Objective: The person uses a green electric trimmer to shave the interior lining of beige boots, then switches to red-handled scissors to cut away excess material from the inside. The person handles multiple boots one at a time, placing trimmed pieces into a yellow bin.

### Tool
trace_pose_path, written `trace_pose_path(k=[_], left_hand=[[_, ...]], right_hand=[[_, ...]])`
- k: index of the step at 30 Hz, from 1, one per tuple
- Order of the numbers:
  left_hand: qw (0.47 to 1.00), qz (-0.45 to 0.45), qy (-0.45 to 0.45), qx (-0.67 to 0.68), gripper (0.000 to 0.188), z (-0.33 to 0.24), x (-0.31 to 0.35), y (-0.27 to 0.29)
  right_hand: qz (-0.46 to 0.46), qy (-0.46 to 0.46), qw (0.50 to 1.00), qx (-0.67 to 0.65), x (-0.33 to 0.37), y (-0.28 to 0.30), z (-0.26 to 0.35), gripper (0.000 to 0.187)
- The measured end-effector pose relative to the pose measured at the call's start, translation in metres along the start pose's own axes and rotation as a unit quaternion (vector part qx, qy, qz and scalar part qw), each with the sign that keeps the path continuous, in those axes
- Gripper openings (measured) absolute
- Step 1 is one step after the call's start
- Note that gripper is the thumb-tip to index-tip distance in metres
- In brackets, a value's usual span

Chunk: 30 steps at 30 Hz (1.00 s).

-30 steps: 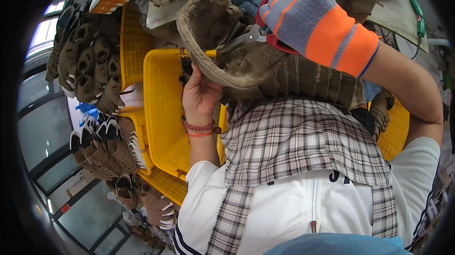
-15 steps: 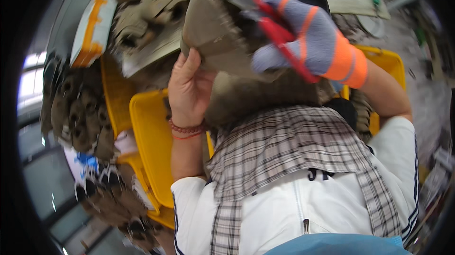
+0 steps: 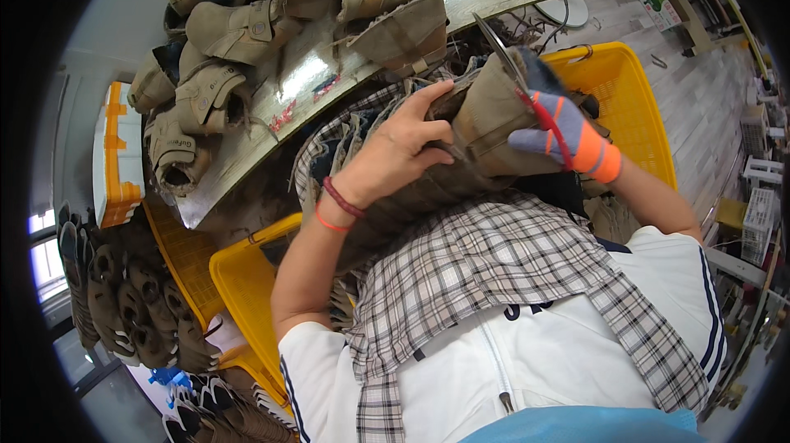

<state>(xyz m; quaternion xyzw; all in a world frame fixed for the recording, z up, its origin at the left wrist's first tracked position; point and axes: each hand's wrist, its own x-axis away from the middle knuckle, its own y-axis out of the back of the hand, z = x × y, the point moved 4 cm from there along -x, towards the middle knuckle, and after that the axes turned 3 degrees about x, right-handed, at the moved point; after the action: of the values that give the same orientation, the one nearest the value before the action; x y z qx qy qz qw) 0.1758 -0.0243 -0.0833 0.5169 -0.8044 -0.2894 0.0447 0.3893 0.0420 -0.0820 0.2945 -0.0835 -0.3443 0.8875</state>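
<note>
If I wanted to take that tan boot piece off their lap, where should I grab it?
Probably the open end of the tan boot piece, coming from the bare left hand side. The gloved right hand works scissors at the other edge, so that side looks risky.

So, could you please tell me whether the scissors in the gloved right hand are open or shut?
Cannot tell: the scissors show one thin blade line rising above the tan boot upper, and the right hand covers the red handles.
</note>
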Motion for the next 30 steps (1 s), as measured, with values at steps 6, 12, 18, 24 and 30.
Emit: trace_pose_path(k=[6,12,18,24,30], left_hand=[[0.999,-0.005,0.001,0.034,0.02,0.019,0.005,-0.007],[0.909,-0.318,0.153,0.22,0.024,0.065,0.015,0.055],[0.941,-0.236,0.166,0.175,0.063,0.106,-0.033,0.072],[0.873,-0.386,0.248,0.166,0.036,0.114,-0.027,0.118],[0.854,-0.454,0.205,-0.151,0.041,0.052,0.081,0.193]], right_hand=[[0.069,0.0,0.986,-0.154,-0.02,-0.083,-0.048,0.037],[0.083,-0.069,0.976,-0.19,-0.014,-0.061,-0.029,0.028],[0.018,-0.077,0.986,-0.144,-0.007,-0.031,-0.043,0.021],[-0.001,-0.139,0.946,-0.293,-0.003,-0.009,-0.044,0.023],[-0.018,-0.15,0.964,-0.218,-0.023,0.004,-0.02,0.016]])
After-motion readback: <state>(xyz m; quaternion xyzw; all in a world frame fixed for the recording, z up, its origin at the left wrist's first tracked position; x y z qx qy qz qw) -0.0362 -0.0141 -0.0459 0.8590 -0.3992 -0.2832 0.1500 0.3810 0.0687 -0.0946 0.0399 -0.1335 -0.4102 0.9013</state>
